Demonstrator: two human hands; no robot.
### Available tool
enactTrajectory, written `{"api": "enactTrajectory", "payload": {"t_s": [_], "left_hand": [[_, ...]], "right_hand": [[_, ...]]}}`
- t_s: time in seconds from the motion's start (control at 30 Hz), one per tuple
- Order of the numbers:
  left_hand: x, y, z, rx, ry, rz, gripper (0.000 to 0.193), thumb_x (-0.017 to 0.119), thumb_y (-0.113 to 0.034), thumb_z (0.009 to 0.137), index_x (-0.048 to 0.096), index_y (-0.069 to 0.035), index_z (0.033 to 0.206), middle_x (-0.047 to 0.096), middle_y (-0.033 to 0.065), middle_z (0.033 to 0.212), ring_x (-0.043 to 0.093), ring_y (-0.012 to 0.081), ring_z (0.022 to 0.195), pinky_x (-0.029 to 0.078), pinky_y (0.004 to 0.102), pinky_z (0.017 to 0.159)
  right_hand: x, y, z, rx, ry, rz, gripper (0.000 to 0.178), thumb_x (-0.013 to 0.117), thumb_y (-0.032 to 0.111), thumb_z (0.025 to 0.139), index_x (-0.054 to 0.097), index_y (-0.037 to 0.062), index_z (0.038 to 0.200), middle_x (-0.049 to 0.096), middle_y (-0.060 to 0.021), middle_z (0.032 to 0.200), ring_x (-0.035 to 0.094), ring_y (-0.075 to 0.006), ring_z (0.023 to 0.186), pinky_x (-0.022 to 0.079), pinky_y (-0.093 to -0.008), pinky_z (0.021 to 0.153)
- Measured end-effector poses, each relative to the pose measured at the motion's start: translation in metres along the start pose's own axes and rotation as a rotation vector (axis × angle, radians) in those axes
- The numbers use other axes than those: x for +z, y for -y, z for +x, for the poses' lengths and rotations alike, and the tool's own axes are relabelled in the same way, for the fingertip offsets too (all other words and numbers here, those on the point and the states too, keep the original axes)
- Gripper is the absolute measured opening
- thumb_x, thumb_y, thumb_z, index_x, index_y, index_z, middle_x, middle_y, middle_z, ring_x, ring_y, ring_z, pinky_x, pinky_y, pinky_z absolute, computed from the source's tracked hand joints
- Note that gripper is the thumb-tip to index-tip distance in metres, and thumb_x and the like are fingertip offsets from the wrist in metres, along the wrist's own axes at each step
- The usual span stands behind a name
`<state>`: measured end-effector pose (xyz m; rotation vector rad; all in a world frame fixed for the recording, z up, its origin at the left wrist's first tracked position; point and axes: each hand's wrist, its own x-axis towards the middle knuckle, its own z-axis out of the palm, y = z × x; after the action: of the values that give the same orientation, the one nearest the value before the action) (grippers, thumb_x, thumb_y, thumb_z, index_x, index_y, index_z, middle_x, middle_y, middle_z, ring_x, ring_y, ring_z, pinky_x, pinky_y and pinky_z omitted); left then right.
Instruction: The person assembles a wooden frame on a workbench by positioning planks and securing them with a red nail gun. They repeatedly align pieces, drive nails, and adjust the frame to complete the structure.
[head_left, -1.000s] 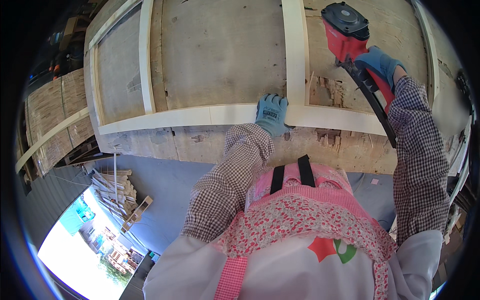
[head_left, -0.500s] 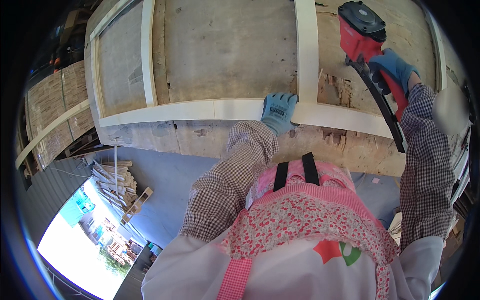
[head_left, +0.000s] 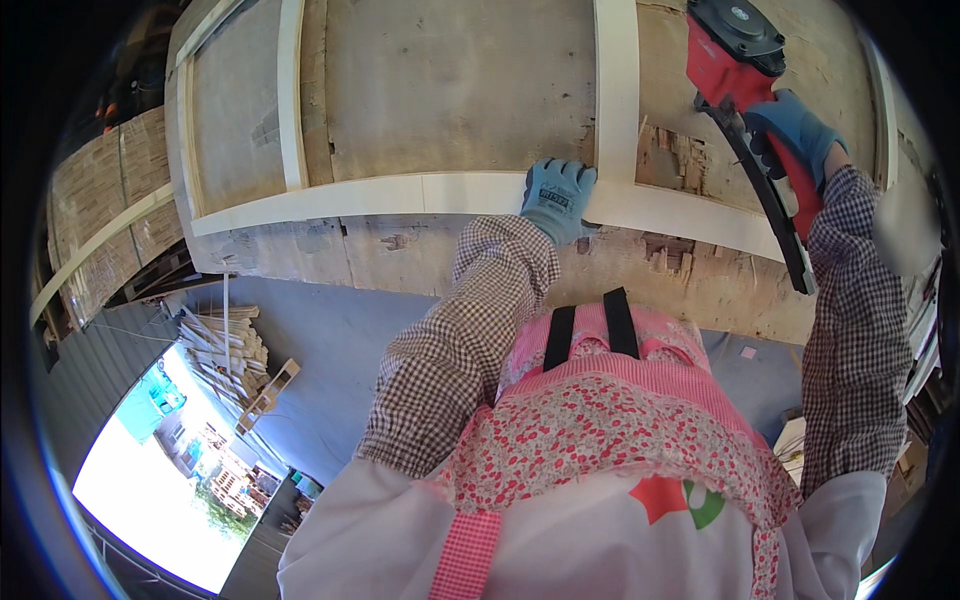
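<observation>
My left hand (head_left: 558,198), in a blue glove, presses flat on a pale wooden batten (head_left: 400,194) that runs across a worn board panel (head_left: 455,90). A second pale batten (head_left: 616,90) stands upright and meets it right by that hand. My right hand (head_left: 795,130), also gloved in blue, grips the handle of a red and black nail gun (head_left: 735,55) with a long dark magazine. The tool's head sits over the panel to the right of the upright batten, above a splintered patch (head_left: 668,160).
Another upright batten (head_left: 290,95) crosses the panel at the left. A heap of wood offcuts (head_left: 228,345) lies on the grey floor below. Stacked board sheets (head_left: 110,200) stand at the far left. A bright doorway (head_left: 170,470) opens at the lower left.
The nail gun and my right hand have shifted up and to the right along the panel. My left hand stays on the horizontal batten at the joint.
</observation>
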<state>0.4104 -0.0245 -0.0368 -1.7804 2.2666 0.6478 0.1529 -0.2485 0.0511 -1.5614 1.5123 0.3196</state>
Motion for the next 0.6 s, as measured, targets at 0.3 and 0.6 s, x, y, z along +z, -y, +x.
{"api": "enactTrajectory", "payload": {"t_s": [0.3, 0.6], "left_hand": [[-0.008, -0.003, 0.0, -0.015, 0.046, 0.015, 0.072, 0.065, -0.052, 0.059, 0.047, -0.008, 0.113, 0.051, 0.011, 0.112, 0.047, 0.025, 0.106, 0.027, 0.042, 0.097], [0.007, -0.004, 0.003, 0.023, -0.134, 0.028, 0.093, 0.065, -0.06, 0.057, 0.035, -0.008, 0.128, 0.046, 0.0125, 0.119, 0.047, 0.0259, 0.107, 0.025, 0.0422, 0.099]], "right_hand": [[0.017, -0.018, -0.018, -0.086, -0.127, 0.078, 0.033, 0.059, 0.024, 0.072, 0.049, -0.0019, 0.09, 0.057, -0.0108, 0.062, 0.055, -0.0175, 0.049, 0.047, -0.0295, 0.046], [-0.008, -0.025, -0.193, -0.189, 0.149, 0.178, 0.03, 0.051, 0.027, 0.082, 0.054, 0.0, 0.095, 0.058, -0.01, 0.074, 0.056, -0.0148, 0.054, 0.048, -0.0272, 0.052]]}}
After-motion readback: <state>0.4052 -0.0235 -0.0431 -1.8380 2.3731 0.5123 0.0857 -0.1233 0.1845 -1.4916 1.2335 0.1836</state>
